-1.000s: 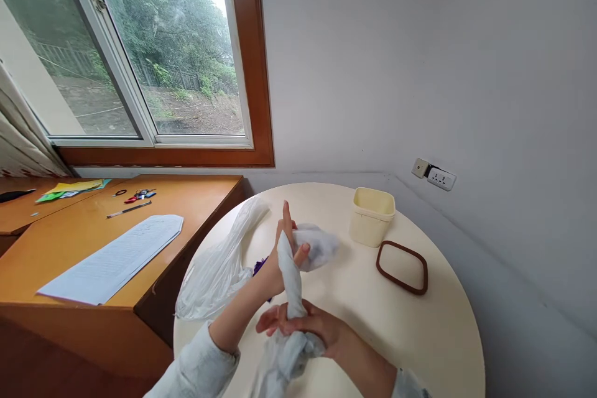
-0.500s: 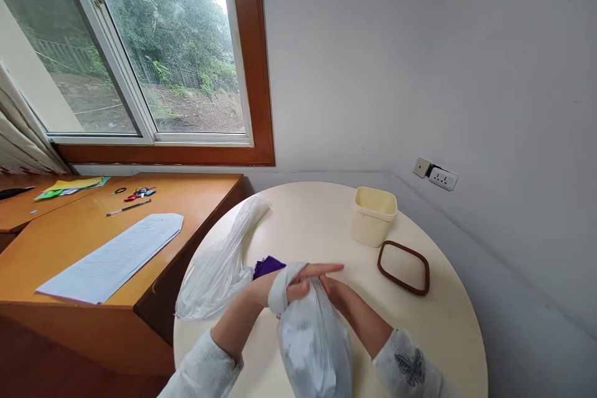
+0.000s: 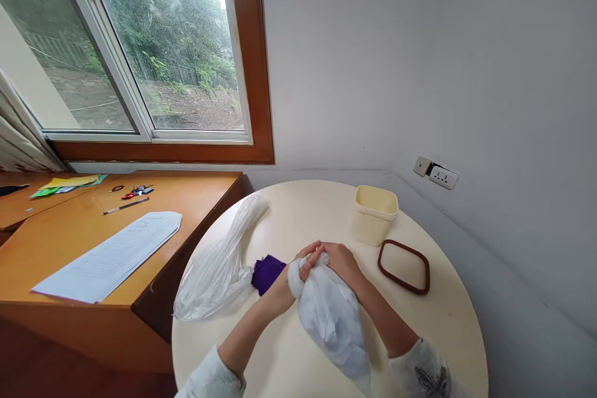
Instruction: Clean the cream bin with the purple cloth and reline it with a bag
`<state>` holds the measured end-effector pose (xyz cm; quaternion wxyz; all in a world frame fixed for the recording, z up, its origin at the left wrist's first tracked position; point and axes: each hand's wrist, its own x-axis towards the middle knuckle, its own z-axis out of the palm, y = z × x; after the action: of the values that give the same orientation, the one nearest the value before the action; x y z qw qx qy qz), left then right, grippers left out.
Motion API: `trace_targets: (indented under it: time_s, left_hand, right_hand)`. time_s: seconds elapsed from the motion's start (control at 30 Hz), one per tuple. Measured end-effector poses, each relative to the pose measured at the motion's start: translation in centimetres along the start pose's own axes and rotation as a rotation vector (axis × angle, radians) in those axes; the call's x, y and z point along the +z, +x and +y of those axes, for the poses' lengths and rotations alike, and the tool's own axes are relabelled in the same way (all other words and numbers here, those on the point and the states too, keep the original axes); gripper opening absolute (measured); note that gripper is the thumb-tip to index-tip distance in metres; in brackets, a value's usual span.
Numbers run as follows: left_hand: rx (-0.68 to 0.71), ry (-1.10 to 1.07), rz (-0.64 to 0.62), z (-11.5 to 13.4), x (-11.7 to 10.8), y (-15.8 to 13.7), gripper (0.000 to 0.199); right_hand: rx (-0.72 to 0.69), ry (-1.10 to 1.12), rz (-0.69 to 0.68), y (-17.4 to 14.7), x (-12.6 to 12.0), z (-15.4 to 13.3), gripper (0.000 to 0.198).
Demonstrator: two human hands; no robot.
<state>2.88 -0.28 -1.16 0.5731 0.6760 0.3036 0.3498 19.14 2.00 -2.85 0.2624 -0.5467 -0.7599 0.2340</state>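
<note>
A white plastic bag point(image 3: 333, 317), bulging with something inside, hangs or rests over the near part of the round table. My left hand point(image 3: 301, 267) is closed around the bag's gathered neck, and a twisted band of the plastic loops over it. Against the same neck, from the right, my right hand point(image 3: 342, 260) is closed, its fingertips meeting the left hand's. The contents of the bag are hidden. Just left of my left hand lies a small purple cloth pouch point(image 3: 268, 275).
Another crumpled white plastic bag point(image 3: 217, 277) lies at the table's left. A cream plastic bin point(image 3: 373, 224) and a brown rounded frame point(image 3: 403, 267) are at the right. On the wooden desk point(image 3: 205, 193) are papers point(image 3: 114, 255), a pen point(image 3: 125, 206) and keys point(image 3: 138, 192).
Both hands have moved slightly up and away with the bag's neck. My left fingers, stretched out before, have curled in; the bag's body has swung to the right.
</note>
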Motion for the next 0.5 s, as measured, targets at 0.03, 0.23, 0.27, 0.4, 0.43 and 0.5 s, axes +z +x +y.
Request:
trace_targets:
  time_s: [0.03, 0.23, 0.27, 0.4, 0.43, 0.5]
  left_hand:
    - [0.014, -0.035, 0.052, -0.2, 0.3, 0.2, 0.054]
    - [-0.056, -0.172, 0.294, -1.5, 2.1, 1.1, 0.054]
    - [-0.076, -0.179, 0.293, -1.6, 2.2, 1.1, 0.054]
    - [-0.077, -0.143, 0.205, -1.6, 2.0, 1.2, 0.041]
    - [-0.082, -0.128, 0.185, -1.6, 1.9, 1.3, 0.038]
    - [-0.137, -0.109, 0.156, -1.7, 1.7, 1.4, 0.034]
  right_hand:
    - [-0.031, -0.109, 0.097, 0.2, -0.2, -0.1, 0.012]
    - [-0.309, -0.403, 0.432, 0.1, -0.7, -0.3, 0.015]
    - [-0.328, -0.415, 0.432, 0.0, -0.8, -0.3, 0.016]
    - [-0.319, -0.443, 0.346, -0.3, -1.9, -0.7, 0.02]
    - [-0.319, -0.436, 0.311, -0.4, -2.1, -1.0, 0.021]
    - [-0.338, -0.41, 0.229, -0.5, -2.6, -1.7, 0.024]
